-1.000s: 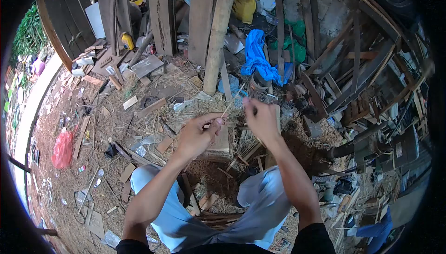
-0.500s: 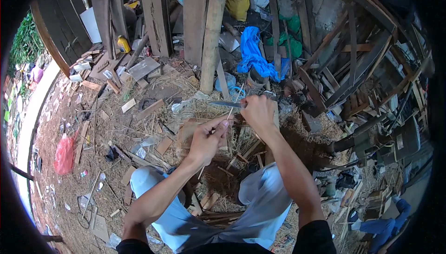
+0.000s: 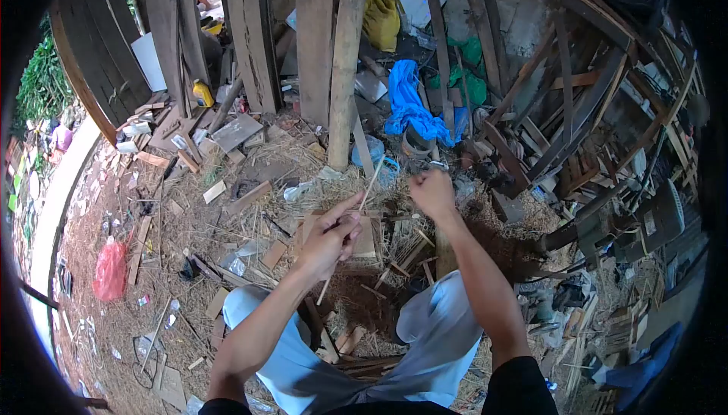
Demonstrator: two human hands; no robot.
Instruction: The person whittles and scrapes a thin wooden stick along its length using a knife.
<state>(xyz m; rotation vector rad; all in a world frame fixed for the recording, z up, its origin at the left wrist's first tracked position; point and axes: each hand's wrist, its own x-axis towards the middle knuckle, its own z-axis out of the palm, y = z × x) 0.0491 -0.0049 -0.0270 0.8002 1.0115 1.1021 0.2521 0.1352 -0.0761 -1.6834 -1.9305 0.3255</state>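
A thin, pale wooden stick [image 3: 371, 186] slants through my left hand [image 3: 331, 242]. Its upper end sticks out past the fingers and its lower end shows beneath the palm. The index finger lies stretched along the stick while the other fingers curl round it. To the right, my right hand [image 3: 434, 196] is closed on the knife, whose blade is mostly hidden from this angle. The two hands are apart, and the knife does not touch the stick. Below them a flat wooden block [image 3: 368, 242] lies on the ground between my knees.
Shavings, straw and wood scraps cover the ground. A wooden post [image 3: 345, 73] stands ahead, with a blue plastic sheet [image 3: 409, 100] and a bucket [image 3: 417, 144] to its right. Timber is piled at right. A red plastic bag [image 3: 111, 269] lies left. Another person's leg [image 3: 644, 366] shows lower right.
My right hand has moved right and slightly down, away from the stick, and the knife blade has turned mostly out of sight. My left hand has lowered a little with the stick.
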